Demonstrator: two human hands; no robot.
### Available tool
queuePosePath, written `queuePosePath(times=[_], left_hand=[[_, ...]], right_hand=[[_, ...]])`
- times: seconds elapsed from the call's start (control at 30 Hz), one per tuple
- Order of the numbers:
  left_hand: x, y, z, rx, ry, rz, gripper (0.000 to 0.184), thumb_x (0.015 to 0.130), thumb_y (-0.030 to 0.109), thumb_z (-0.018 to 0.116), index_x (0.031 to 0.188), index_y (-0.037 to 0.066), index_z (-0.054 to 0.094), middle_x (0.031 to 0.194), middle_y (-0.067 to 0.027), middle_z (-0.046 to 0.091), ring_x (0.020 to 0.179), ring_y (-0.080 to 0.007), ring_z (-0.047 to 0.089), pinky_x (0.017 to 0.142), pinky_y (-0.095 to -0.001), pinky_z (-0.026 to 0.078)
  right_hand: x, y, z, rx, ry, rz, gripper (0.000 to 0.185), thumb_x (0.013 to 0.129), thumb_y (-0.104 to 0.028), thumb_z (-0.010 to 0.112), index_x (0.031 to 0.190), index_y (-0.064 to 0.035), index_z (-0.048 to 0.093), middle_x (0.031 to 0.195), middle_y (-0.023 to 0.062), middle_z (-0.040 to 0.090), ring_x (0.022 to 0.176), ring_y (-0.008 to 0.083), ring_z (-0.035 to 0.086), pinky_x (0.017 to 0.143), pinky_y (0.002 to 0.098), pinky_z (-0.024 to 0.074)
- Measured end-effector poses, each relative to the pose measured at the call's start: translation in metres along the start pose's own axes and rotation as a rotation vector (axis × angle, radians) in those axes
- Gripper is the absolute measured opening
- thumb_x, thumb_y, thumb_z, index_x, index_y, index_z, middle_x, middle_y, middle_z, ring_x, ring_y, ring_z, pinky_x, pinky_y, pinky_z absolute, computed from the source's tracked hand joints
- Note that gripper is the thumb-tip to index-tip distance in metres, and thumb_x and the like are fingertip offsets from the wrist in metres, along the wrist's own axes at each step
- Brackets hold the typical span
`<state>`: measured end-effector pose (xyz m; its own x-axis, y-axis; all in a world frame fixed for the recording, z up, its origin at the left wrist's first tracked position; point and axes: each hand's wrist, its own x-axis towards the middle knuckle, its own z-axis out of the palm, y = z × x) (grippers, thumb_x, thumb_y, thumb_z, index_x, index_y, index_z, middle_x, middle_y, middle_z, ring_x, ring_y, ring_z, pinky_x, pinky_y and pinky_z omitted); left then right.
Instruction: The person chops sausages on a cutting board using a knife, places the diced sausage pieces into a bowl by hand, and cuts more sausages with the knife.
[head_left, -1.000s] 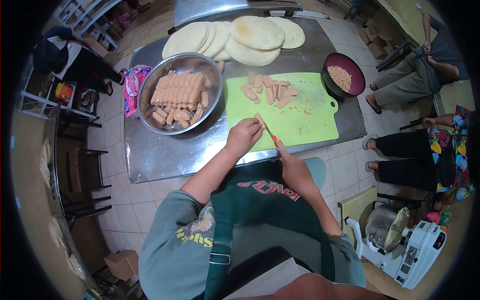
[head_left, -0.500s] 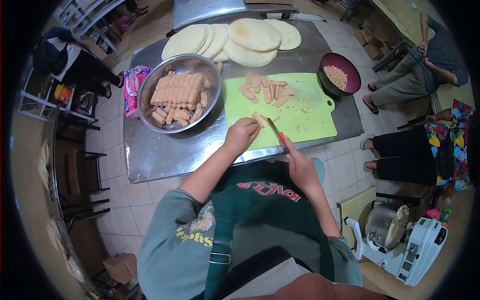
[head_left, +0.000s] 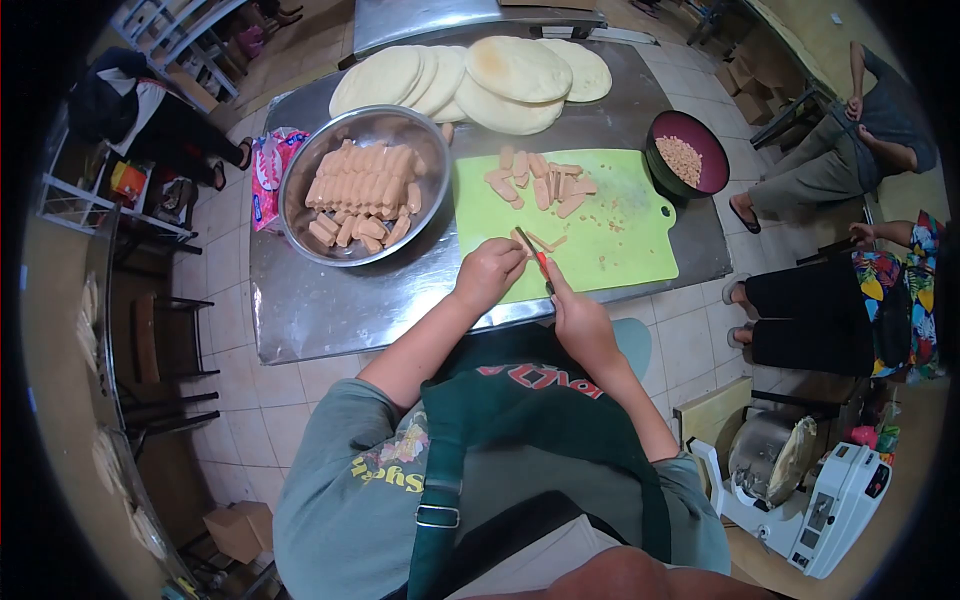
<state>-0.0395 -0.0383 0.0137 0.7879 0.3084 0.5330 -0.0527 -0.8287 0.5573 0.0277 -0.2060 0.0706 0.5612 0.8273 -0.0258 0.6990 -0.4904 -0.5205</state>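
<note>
My left hand (head_left: 491,271) is closed on a sausage piece (head_left: 520,240) at the near left part of the green cutting board (head_left: 620,262). In my right hand (head_left: 580,318) is a knife with a red and black handle (head_left: 543,266), its blade at that piece beside the left fingertips. Cut strips (head_left: 548,241) lie just right of the blade. Farther up the board are several halved sausages (head_left: 541,180) and small crumbs. Left of the board, a metal bowl (head_left: 437,200) holds many sausages. A dark bowl (head_left: 712,165) with diced pieces stands at the right.
Round flatbreads (head_left: 515,70) lie overlapped along the far side of the metal table (head_left: 330,320). A pink packet (head_left: 268,180) is left of the metal bowl. People stand at the right (head_left: 810,310) and at the far left (head_left: 150,115). A mixer (head_left: 825,510) is at the lower right.
The knife moved right, away from the left fingers, then came back to the sausage piece. Thin strips now lie separated to the right of the piece.
</note>
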Motion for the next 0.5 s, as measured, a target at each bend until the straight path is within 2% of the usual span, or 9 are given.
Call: queuePosePath(times=[0.03,0.1,0.5], left_hand=[[0.000,0.000,0.000,-0.003,-0.002,-0.002,0.008,0.074,0.008,0.066,0.080,0.003,0.066,0.084,-0.0099,0.063,0.077,-0.0257,0.061,0.068,-0.0333,0.050],[0.001,-0.001,0.001,-0.005,0.000,-0.001,0.007,0.073,0.008,0.066,0.080,0.004,0.066,0.084,-0.0097,0.063,0.077,-0.0256,0.061,0.068,-0.0333,0.050],[0.002,0.001,-0.001,0.045,-0.006,0.015,0.007,0.072,0.008,0.067,0.077,0.004,0.066,0.081,-0.0090,0.063,0.075,-0.0256,0.061,0.066,-0.0339,0.050]], right_hand=[[0.001,-0.003,0.001,0.001,0.000,0.002,0.051,0.085,-0.007,0.047,0.135,-0.0108,0.037,0.064,0.0237,0.056,0.059,0.0393,0.056,0.057,0.0463,0.0424],[0.004,-0.007,0.002,-0.084,0.010,-0.030,0.059,0.076,0.000,0.044,0.135,-0.0082,0.037,0.058,0.0208,0.054,0.055,0.0367,0.055,0.054,0.0464,0.0437],[-0.016,0.006,-0.005,0.066,-0.097,0.026,0.051,0.084,-0.006,0.044,0.135,-0.0096,0.035,0.066,0.0244,0.057,0.062,0.0408,0.057,0.058,0.0502,0.0428]])
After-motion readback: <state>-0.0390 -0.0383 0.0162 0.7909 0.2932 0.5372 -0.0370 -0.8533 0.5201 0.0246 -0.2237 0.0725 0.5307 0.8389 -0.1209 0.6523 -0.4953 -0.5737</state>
